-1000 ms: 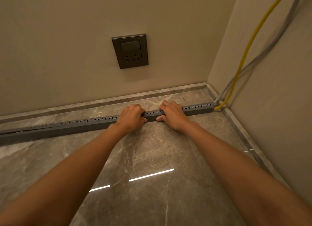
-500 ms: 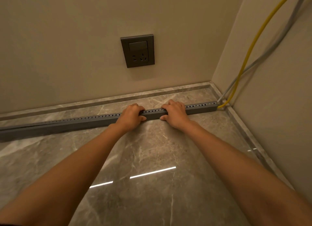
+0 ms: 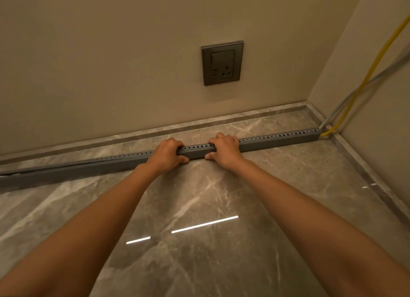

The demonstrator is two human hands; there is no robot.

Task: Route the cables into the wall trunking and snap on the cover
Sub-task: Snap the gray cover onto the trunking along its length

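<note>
A long grey trunking [image 3: 277,141] with a row of small holes along its top lies on the marble floor, running from the left edge to the right corner. My left hand [image 3: 167,153] and my right hand [image 3: 224,150] both grip it near its middle, fingers over the top and thumbs on the front face, a short gap between them. A yellow cable [image 3: 366,81] and a grey cable [image 3: 346,101] come down the right wall and enter the trunking's right end. At the far left the top of the trunking looks slightly lifted.
A dark wall socket [image 3: 222,62] sits on the back wall above my hands. A stone skirting strip [image 3: 255,113] runs along the back wall and the right wall. The glossy marble floor [image 3: 199,208] reflects two light strips.
The view has shifted left, so the socket and corner sit further right. My hands have slid slightly left along the trunking and still grip it.
</note>
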